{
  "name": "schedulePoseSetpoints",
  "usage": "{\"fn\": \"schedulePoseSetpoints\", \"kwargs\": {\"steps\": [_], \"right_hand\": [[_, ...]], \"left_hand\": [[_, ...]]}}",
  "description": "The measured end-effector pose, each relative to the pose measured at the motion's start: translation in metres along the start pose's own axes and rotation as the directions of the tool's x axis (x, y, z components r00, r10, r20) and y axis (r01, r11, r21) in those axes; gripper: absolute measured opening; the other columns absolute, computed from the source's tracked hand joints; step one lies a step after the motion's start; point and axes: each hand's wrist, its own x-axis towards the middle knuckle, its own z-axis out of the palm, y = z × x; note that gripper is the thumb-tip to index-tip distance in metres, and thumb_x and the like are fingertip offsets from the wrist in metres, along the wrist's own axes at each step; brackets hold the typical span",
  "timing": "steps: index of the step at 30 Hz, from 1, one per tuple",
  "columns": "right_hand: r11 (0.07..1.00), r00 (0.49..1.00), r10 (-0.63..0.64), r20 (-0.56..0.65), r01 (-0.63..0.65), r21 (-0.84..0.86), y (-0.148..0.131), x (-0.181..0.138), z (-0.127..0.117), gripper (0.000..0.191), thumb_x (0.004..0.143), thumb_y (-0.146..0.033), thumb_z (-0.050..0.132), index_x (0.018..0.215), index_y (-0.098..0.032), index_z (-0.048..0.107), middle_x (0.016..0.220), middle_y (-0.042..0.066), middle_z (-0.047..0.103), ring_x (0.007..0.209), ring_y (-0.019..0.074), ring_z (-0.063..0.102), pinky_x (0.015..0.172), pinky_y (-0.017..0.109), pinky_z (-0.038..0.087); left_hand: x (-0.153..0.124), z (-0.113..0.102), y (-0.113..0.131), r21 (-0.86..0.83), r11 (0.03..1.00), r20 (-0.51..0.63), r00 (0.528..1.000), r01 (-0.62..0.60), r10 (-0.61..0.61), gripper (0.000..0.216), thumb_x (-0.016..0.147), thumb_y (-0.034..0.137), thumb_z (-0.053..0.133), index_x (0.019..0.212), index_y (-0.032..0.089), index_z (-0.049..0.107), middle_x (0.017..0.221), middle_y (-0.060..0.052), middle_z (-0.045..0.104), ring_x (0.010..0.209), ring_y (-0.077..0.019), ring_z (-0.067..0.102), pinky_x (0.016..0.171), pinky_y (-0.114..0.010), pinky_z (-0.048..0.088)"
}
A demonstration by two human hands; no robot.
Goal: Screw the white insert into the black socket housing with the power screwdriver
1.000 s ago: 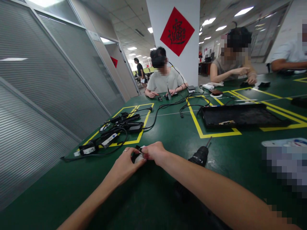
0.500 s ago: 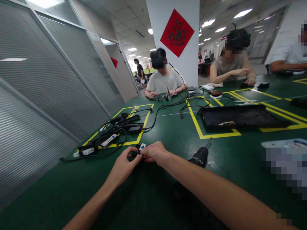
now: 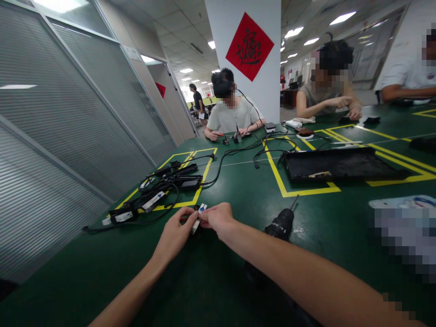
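Observation:
Both my hands meet over the green table near its front edge. My left hand and my right hand are closed on a small black part with a white label, fingertips pinching it from either side. A black power screwdriver lies just right of my right forearm, its bit pointing away from me. A heap of black adapters and cables sits beyond my left hand inside a yellow taped box.
A long black tray lies at the right in another yellow box. Cables run across the table's middle. Three people sit at the far side, one working on small parts. A glass partition runs along the left.
My hands have turned the small part, so its white label with a blue mark now shows between the fingertips. The view has shifted slightly.

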Motion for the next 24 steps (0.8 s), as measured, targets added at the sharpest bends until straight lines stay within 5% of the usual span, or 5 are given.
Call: {"fn": "schedulePoseSetpoints", "kwargs": {"steps": [5,9,17,24], "right_hand": [[0.994,0.989,-0.11,-0.098,0.106,-0.038,0.005,0.013,-0.011,0.012,0.086,-0.02,0.059,0.093,-0.011,0.059,0.087,0.003,0.061,0.072,0.0141,0.061,0.061,0.028,0.053],[0.965,0.955,-0.247,-0.166,0.226,-0.135,0.005,0.018,-0.046,0.015,0.087,-0.025,0.057,0.092,-0.011,0.059,0.087,0.003,0.062,0.073,0.0151,0.061,0.064,0.031,0.053],[0.858,0.861,-0.457,-0.225,0.36,-0.366,0.003,0.014,-0.121,0.015,0.086,-0.026,0.058,0.094,-0.012,0.06,0.092,0.004,0.061,0.08,0.0177,0.06,0.07,0.034,0.051],[0.759,0.772,-0.586,-0.245,0.419,-0.498,0.002,0.004,-0.124,0.014,0.087,-0.026,0.056,0.088,-0.013,0.06,0.084,0.002,0.061,0.076,0.016,0.059,0.069,0.033,0.05]], "left_hand": [[0.013,0.019,0.006,-0.258,0.966,-0.029,0.999,0.01,-0.018,0.039,0.07,0.052,0.054,0.087,0.017,0.059,0.075,-0.001,0.063,0.067,-0.0136,0.057,0.059,-0.022,0.042],[0.029,0.046,0.024,-0.43,0.902,0.001,1.0,0.018,-0.019,0.038,0.067,0.051,0.057,0.082,0.016,0.059,0.066,0.001,0.061,0.057,-0.0094,0.054,0.052,-0.019,0.039],[0.068,0.089,0.056,-0.545,0.817,0.264,0.963,0.19,-0.048,0.042,0.061,0.052,0.063,0.084,0.016,0.061,0.066,0.0,0.059,0.051,-0.0076,0.051,0.041,-0.017,0.033],[0.075,0.097,0.057,-0.578,0.782,0.316,0.947,0.234,-0.049,0.046,0.061,0.052,0.064,0.088,0.015,0.065,0.074,-0.004,0.062,0.056,-0.0096,0.054,0.043,-0.018,0.036]]}}
